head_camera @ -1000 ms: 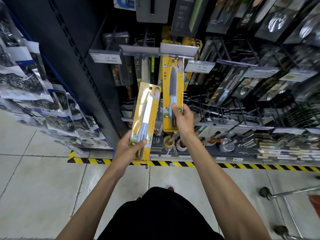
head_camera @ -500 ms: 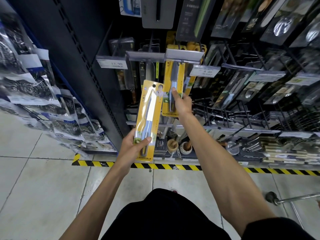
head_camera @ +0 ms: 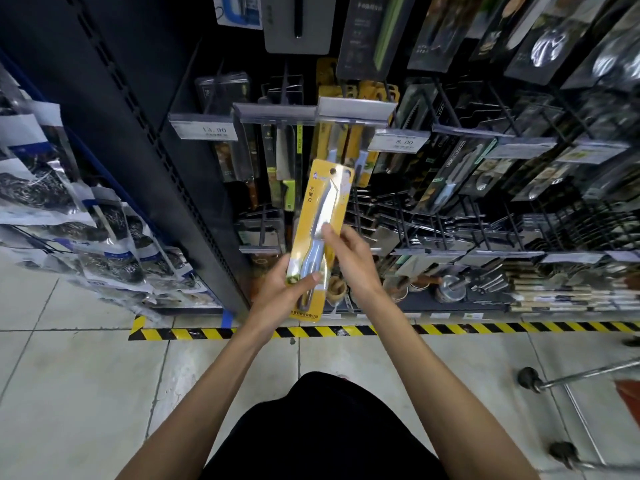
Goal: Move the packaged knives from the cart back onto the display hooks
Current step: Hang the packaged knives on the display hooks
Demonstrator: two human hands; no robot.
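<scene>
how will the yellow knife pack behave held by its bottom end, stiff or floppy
Probably fairly stiff: the knife pack shows no bend though the left hand grips only its bottom end. Likely light, held by a thumb and fingers. Its glossy front may be slippery; the right hand steadies it.

Yellow packaged knives are hung on the display hooks of a dark rack, small kitchen wares are laid on its bottom shelf, and the tiled floor, on which cart wheels are stood, is marked with striped tape.
</scene>
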